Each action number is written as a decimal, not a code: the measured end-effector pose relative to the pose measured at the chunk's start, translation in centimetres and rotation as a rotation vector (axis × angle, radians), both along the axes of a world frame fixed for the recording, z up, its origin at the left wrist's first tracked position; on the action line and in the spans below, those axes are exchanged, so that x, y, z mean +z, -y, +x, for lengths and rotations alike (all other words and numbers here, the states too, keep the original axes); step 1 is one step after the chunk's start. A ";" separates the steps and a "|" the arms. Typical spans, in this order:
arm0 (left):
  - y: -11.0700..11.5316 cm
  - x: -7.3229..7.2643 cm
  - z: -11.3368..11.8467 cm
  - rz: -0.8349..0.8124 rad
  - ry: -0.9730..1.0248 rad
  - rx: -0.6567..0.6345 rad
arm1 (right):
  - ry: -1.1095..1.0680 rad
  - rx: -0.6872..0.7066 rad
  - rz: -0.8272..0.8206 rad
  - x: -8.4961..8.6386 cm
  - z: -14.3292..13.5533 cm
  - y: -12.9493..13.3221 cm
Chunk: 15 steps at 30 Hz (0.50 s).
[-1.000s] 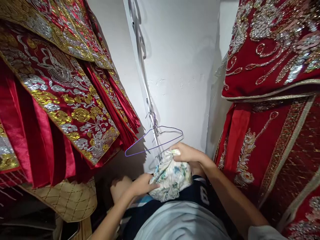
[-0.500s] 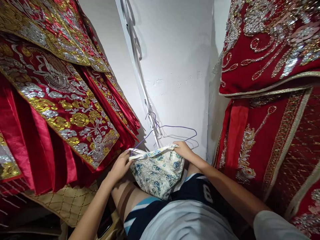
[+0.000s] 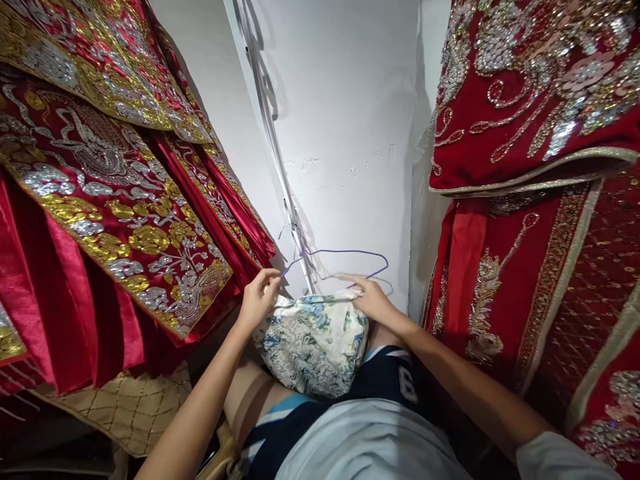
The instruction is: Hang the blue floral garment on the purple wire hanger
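A white floral garment [image 3: 313,340] with blue and green print hangs bunched over my lap. Behind its top edge is a thin purple wire hanger [image 3: 345,252], its hook near a white metal rail. My left hand [image 3: 260,300] is closed, its fingertips pinching the hanger's left arm beside the garment's top corner. At the opposite corner, my right hand [image 3: 374,300] grips the garment's edge close to the hanger's right end, with the index finger stretched out. The lower ends of the hanger are hidden by the hands and cloth.
Red robes with gold and silver embroidery [image 3: 155,237] hang at the left. More red beaded garments [image 3: 520,280] hang close on the right. A white metal rail [image 3: 273,140] runs along the pale wall [image 3: 345,100]. Beige quilted cloth [image 3: 145,407] lies low at the left.
My left hand has moved up and right from the garment's edge to the hanger's left arm. The garment's opening has closed up, and my right index finger now stretches out over the edge.
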<state>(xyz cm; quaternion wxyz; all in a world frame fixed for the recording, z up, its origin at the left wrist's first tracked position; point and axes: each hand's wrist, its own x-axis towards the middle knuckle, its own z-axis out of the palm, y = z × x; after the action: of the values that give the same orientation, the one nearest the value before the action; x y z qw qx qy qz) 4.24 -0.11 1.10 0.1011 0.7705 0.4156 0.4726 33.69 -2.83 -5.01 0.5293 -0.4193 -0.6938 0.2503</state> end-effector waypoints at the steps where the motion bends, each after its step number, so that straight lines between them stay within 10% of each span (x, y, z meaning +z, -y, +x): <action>1: -0.3 -0.2 0.0 0.005 -0.017 0.026 | -0.026 -0.099 0.017 0.2 0.8 -0.2; 6: -0.4 0.0 -0.3 0.070 -0.199 0.093 | 0.022 -0.315 -0.019 2.0 4.7 -2.1; 12: -1.5 1.2 -2.0 0.044 -0.154 0.321 | -0.024 0.303 -0.444 5.2 6.9 -1.3; 15: -1.9 0.9 -2.0 -0.136 -0.117 0.228 | -0.377 0.310 -0.483 3.7 5.1 0.5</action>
<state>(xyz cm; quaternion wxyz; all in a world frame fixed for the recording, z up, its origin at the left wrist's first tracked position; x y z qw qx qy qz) 2.26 1.74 1.95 0.0743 0.7360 0.5366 0.4061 38.76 -3.34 -1.29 0.4892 -0.3684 -0.5602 0.5578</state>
